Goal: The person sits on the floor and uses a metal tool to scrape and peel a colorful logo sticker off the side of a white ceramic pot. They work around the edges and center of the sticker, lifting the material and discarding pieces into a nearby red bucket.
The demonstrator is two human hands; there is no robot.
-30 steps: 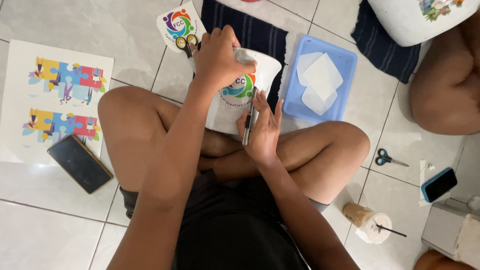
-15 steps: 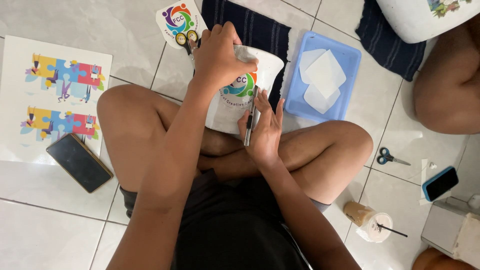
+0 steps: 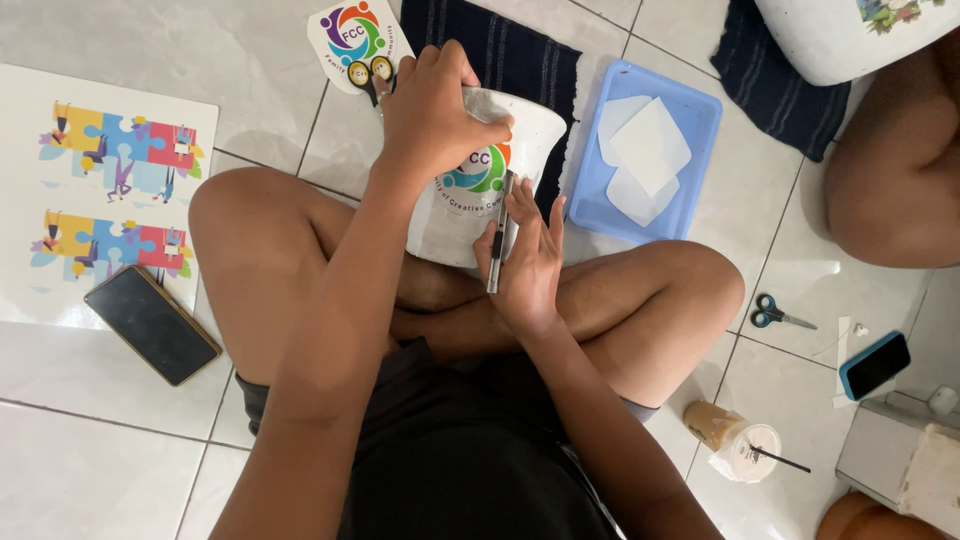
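— While your left hand [image 3: 432, 112] grips the rim of the white pot [image 3: 478, 190] on your lap, press the sticker flat; your right hand [image 3: 527, 262] pinches a thin tool [image 3: 497, 235] against it.

— And the containers?

— At two o'clock, the blue tray [image 3: 700, 115] holds white sheets [image 3: 648, 150].

The pot [image 3: 470, 190] on my lap is white, gone grey in patches, with a round sticker [image 3: 480, 170] in green, blue, orange and purple. The tool [image 3: 497, 235] against it is dark with a silvery length, I think. The tray [image 3: 700, 110] is light blue, its paper pieces [image 3: 648, 150] white. The cloth [image 3: 500, 50] is navy with thin pale stripes. The sheet [image 3: 110, 190] is white, printed with yellow, blue and red puzzle pieces. The phone [image 3: 152, 324] on it is black. My shorts [image 3: 450, 450] are black, the floor tiles [image 3: 150, 40] pale grey.
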